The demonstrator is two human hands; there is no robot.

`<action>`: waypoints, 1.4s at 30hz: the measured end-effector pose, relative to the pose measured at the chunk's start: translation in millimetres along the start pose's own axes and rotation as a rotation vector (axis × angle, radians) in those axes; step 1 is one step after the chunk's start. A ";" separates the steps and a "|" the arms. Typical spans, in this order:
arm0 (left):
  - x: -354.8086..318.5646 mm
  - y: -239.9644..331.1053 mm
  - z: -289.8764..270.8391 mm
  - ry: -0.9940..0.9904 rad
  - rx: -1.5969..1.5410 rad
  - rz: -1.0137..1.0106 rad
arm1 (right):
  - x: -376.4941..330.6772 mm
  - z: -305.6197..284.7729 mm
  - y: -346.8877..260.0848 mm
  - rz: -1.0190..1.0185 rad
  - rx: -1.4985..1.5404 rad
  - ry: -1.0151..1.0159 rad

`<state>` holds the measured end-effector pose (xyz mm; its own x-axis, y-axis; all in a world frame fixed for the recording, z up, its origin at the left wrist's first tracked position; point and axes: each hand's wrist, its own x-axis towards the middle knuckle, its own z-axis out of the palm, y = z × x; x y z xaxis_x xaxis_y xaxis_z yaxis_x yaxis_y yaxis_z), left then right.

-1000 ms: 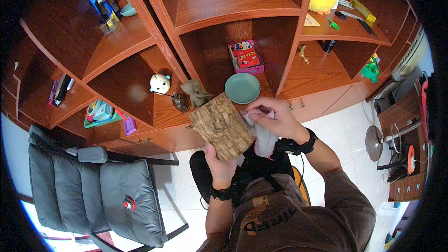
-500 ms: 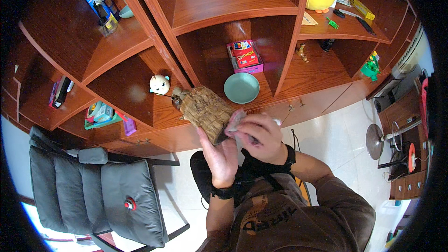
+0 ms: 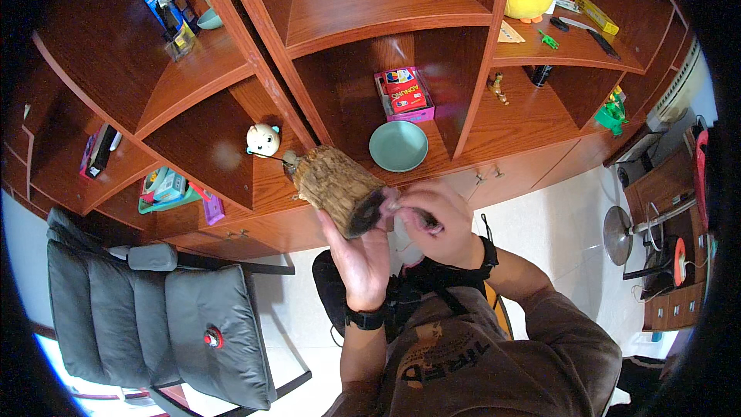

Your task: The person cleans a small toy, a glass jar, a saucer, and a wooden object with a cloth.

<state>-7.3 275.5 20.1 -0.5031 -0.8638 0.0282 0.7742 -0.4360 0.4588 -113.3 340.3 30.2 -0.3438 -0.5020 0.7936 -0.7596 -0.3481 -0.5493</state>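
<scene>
Several wooden shelves [image 3: 370,0] are seen behind, with a grey chair [image 3: 147,316] lower left. One rough bark-covered wooden piece [image 3: 336,185] is held tilted before the shelves, cradled from below by the left hand [image 3: 363,251]. Its near end is touched by the right hand [image 3: 436,220], closed around a small cloth. A teal plate [image 3: 398,146] lies just beyond.

Single head-worn fisheye view, looking steeply down and forward. Wooden shelving [image 3: 370,54] curves across 10 to 2 o'clock, fairly near. Person's forearms enter from 6 o'clock, close under the lens. Grey chair [image 3: 154,309] at 8 o'clock.
</scene>
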 end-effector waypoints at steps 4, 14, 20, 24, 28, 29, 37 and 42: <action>-0.5 2.7 -0.9 0.046 -0.038 -0.029 | -3.1 -0.5 -5.6 0.076 0.075 0.087; 2.2 31.3 23.9 -0.019 -0.245 -0.004 | 10.1 -21.2 -12.1 0.174 0.161 0.183; 12.1 50.3 33.8 -0.182 -0.581 -0.118 | 32.9 -17.2 -8.4 0.124 0.408 0.143; 17.7 61.3 30.3 -0.204 -0.525 -0.053 | 45.6 -9.4 -18.3 -0.062 0.241 0.160; 17.6 67.9 31.3 -0.253 -0.421 -0.179 | 54.3 6.8 -32.3 -0.280 0.026 0.131; 15.5 72.9 28.1 -0.246 -0.480 -0.223 | 55.4 18.8 -33.5 -0.358 0.065 0.045; 25.1 65.7 28.3 -0.240 -0.408 -0.153 | 44.2 27.3 -14.3 -0.382 -0.126 -0.054; 26.7 58.4 34.5 -0.102 -0.300 -0.031 | 46.2 11.9 -25.0 -0.246 0.002 0.026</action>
<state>11.2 235.7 78.3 -0.5523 -0.8258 0.1144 0.8291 -0.5297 0.1789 -103.6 316.4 77.5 -0.1632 -0.3813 0.9099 -0.8211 -0.4588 -0.3396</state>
